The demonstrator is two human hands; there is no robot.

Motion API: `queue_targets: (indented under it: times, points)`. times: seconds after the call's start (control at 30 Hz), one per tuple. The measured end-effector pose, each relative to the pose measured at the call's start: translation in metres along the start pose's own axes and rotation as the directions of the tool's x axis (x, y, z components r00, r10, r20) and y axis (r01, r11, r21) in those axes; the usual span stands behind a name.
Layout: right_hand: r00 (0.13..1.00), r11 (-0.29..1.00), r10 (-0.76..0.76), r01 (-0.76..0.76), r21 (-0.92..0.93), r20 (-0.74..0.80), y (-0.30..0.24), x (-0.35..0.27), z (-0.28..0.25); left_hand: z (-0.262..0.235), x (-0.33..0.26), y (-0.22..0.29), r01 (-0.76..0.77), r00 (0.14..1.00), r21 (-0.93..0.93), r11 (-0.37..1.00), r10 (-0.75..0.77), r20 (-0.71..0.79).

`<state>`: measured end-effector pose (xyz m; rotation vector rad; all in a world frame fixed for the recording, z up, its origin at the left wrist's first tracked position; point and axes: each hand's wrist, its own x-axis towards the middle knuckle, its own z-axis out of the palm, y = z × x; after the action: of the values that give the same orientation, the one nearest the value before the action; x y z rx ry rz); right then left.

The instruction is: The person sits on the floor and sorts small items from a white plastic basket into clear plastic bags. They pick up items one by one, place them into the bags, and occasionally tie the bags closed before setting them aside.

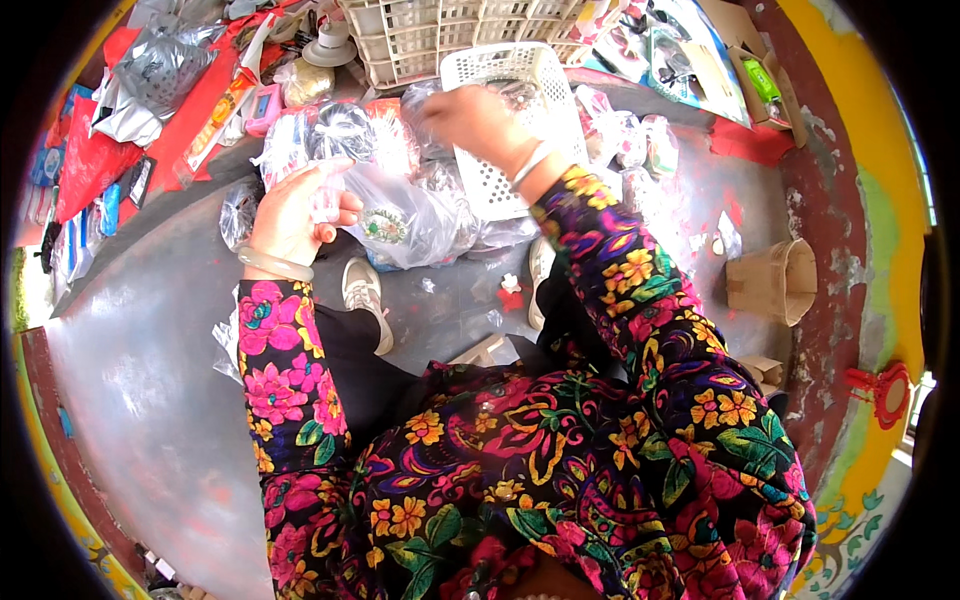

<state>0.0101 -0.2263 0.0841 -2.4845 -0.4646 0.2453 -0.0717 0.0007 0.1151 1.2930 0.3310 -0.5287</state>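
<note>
My left hand [292, 212] is raised at the left of a pile of clear plastic bags, its fingers curled around a small piece of clear plastic [326, 203]. Just beside it, a clear bag [385, 205] holds something green and round. Above the near side of a white perforated basket [490, 190] is my right hand [475, 122], smeared by motion. Its fingers are too blurred to tell whether they hold anything. A bag with dark coiled contents [345, 130] lies between the two hands.
A larger cream crate [420, 45] stands behind the basket. More filled bags [630, 140] lie to its right. A brown cardboard bin [765, 283] stands at the right, and a silver bag [165, 70] lies on red cloth at the far left. My shoes [368, 300] are below the pile.
</note>
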Motion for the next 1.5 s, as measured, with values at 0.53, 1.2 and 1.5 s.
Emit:
queue_targets:
  times: [0.53,1.2,1.5]
  points:
    - [0.741,0.725,0.523,-0.646,-0.237,-0.420,0.213,-0.027,-0.038,-0.001,0.015,-0.001,-0.021,1.000,-0.031,0.999,0.022,0.018]
    - [0.975,0.948,-0.017,-0.055,-0.313,-0.223,0.120,-0.021,-0.052,-0.005,0.011,0.002,-0.034,0.999,-0.031,0.999,0.034,0.004]
    - [0.733,0.879,0.422,-0.475,-0.042,0.534,0.025,-0.041,0.062,-0.018,0.016,0.005,-0.008,0.996,-0.176,0.984,0.024,0.088]
